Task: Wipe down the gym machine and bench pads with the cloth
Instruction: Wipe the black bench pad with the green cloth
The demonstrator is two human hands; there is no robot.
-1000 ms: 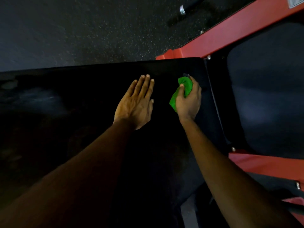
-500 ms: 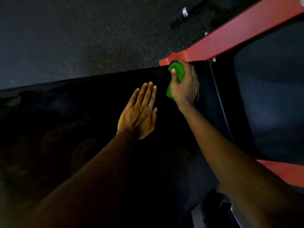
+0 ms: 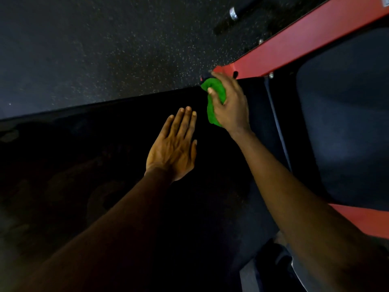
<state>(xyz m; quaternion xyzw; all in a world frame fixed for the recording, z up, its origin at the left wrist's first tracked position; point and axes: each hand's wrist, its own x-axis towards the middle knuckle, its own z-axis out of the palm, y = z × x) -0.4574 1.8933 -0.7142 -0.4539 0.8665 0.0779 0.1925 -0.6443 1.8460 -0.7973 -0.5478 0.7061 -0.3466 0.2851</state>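
Since the cloth [image 3: 213, 102] is bunched into a green wad, it looks soft, light and easily squashed, so it should mould to whatever it is pressed on and weigh next to nothing. The best hold is a full-palm clutch over the middle of the wad, with loose ends tucked in so none trails. It sits at the far right corner of the pad [image 3: 126, 148], just where that black surface meets the end of the red frame [image 3: 294, 45]. Around it the right hand [image 3: 231, 108] is curled, thumb laid across the top and fingers wrapped over the far side, pressing the wad onto the corner. Near it but apart, the left hand [image 3: 174, 148] lies flat on the pad with fingers straight and together, holding nothing (a brace, by the look of it). That pad appears smooth and faintly glossy, probably vinyl, firm under a wipe and likely slick where damp. Past its right edge, under the frame, a second dark pad [image 3: 347, 123] shows, and a speckled floor [image 3: 105, 49] lies beyond.
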